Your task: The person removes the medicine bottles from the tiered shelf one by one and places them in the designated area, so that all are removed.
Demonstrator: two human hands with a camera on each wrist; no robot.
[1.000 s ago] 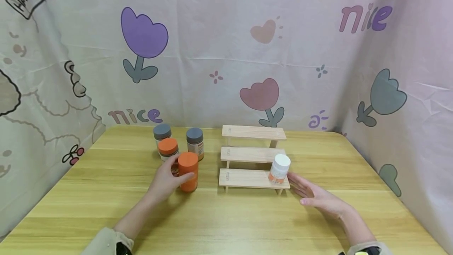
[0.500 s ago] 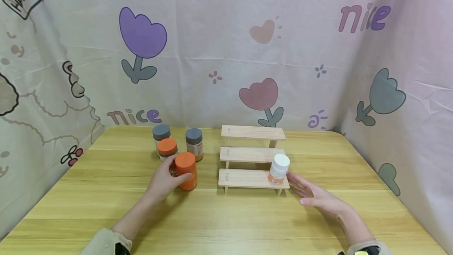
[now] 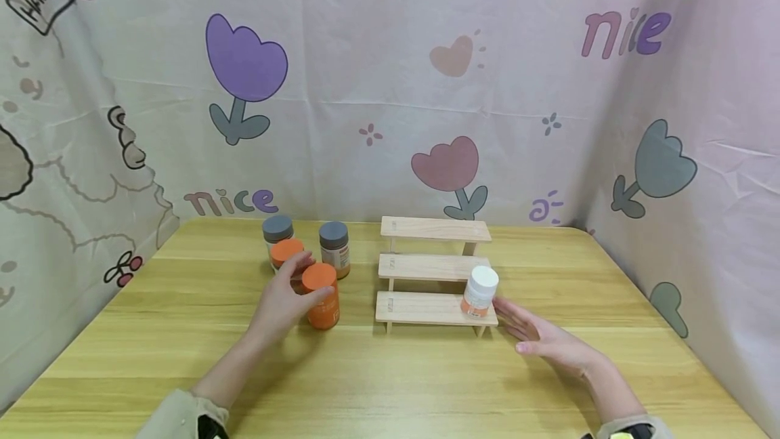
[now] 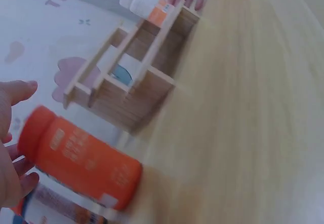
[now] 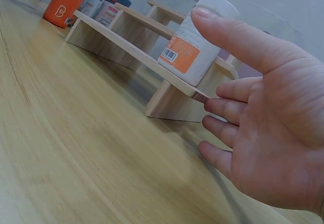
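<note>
My left hand (image 3: 282, 300) is around an orange bottle (image 3: 323, 307) that stands upright on the table. In the left wrist view the thumb (image 4: 21, 91) is off the orange bottle (image 4: 81, 155), and the fingers are spread loosely near its lid. My right hand (image 3: 548, 343) lies at the right end of a three-step wooden rack (image 3: 420, 307). Its fingers are extended, with fingertips at the bottom step's end; whether they touch it I cannot tell. A white bottle (image 5: 190, 46) with an orange label stands on that step's right end, apart from my thumb (image 5: 238, 39).
Behind the orange bottle are a jar with an orange lid (image 3: 286, 249), partly hidden by my left hand, and two jars with grey lids, one at the back left (image 3: 277, 227) and one to the right (image 3: 335, 249). A printed cloth (image 3: 365, 53) hangs behind the table.
The orange bottle shifted slightly left, then stopped. My left hand's fingers have lifted and spread away from it. The right hand has stayed at the rack's end.
</note>
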